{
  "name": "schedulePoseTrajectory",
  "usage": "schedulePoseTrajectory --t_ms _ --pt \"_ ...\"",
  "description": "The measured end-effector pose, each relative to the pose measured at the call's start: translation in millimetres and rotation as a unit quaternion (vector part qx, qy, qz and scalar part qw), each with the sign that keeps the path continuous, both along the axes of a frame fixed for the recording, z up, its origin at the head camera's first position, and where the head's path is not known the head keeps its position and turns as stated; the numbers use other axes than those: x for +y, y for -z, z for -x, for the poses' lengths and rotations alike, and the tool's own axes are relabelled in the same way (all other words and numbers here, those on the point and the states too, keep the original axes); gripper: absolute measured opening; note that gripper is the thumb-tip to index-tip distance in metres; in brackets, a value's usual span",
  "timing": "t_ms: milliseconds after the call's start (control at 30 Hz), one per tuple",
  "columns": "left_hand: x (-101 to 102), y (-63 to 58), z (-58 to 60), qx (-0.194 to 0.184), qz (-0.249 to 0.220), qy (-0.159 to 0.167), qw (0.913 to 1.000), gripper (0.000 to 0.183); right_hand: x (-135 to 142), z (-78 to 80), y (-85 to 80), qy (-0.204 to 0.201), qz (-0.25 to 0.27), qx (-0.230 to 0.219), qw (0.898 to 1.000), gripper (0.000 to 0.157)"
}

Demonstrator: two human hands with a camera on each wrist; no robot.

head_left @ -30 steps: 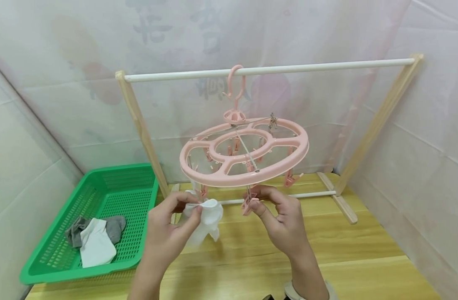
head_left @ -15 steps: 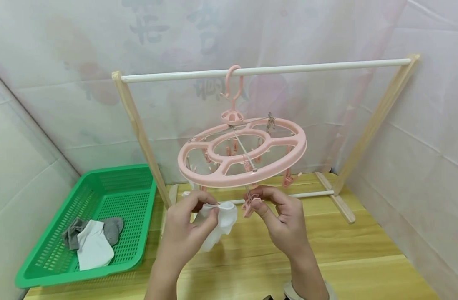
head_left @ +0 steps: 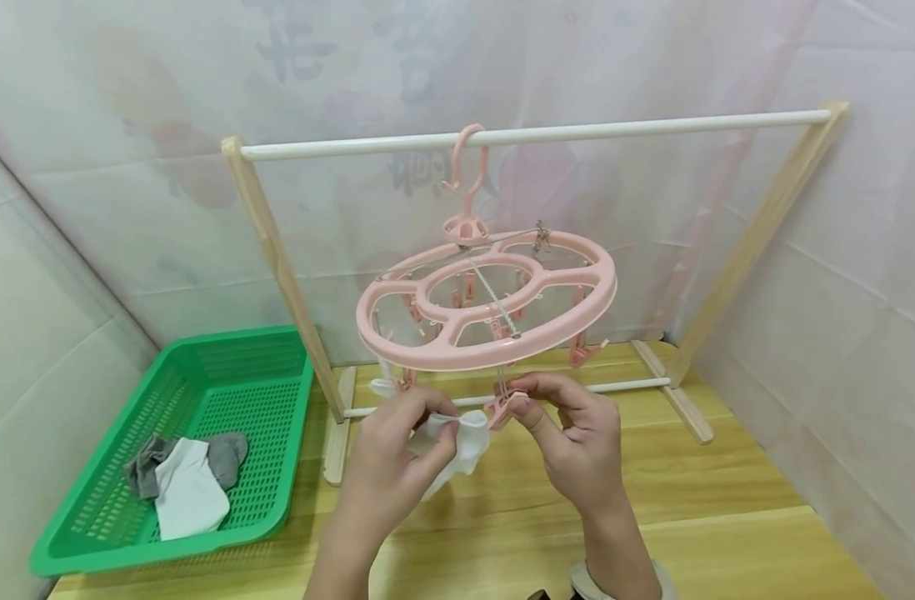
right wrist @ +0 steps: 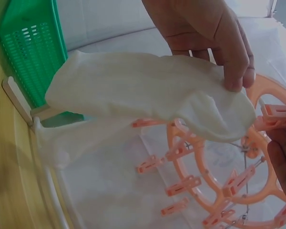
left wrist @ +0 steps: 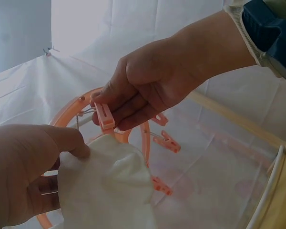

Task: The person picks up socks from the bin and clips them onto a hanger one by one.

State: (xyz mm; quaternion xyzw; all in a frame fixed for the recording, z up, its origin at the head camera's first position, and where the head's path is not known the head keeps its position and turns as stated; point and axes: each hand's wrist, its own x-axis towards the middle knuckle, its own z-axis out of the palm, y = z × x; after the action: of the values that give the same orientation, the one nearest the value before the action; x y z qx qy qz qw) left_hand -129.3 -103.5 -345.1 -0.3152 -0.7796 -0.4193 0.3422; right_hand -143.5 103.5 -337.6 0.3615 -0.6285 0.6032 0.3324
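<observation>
My left hand [head_left: 401, 450] pinches the edge of a white sock [head_left: 465, 446] between thumb and fingers. In the right wrist view the sock [right wrist: 133, 88] stretches out flat below that hand [right wrist: 207, 31]. My right hand [head_left: 573, 442] pinches a pink clothespin [head_left: 505, 410] hanging from the front of a round pink clip hanger [head_left: 487, 357]. The sock's edge is close to this clothespin, and in the left wrist view the clothespin [left wrist: 104, 116] stands just above the sock [left wrist: 107, 181]. Whether they touch, I cannot tell. A second white sock [right wrist: 76, 138] hangs behind the first.
The hanger hooks over the white bar [head_left: 637, 129] of a wooden-legged rack. At left, a green basket [head_left: 157, 552] contains a white sock [head_left: 191, 492] and grey socks [head_left: 227, 457]. Another pink clothespin [head_left: 581, 350] dangles at the hanger's right. The wooden table [head_left: 727, 500] lies underneath.
My left hand has moved right with the white sock, bringing it up close to the clothespin. My right hand keeps its pinch on the clothespin and has shifted only slightly.
</observation>
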Motion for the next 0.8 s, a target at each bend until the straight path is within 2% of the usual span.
schedulePoseTrajectory --t_ms 467,800 --pt "2.1 -1.0 -1.4 0.022 0.040 0.029 0.9986 0.019 -4.5 0.7 0.2 -0.032 0.004 0.009 0.999 0.012" --pt "5.0 -1.6 -1.2 0.053 0.043 -0.001 0.9977 0.020 -3.6 0.7 -1.0 -0.033 -0.006 0.003 0.999 0.008"
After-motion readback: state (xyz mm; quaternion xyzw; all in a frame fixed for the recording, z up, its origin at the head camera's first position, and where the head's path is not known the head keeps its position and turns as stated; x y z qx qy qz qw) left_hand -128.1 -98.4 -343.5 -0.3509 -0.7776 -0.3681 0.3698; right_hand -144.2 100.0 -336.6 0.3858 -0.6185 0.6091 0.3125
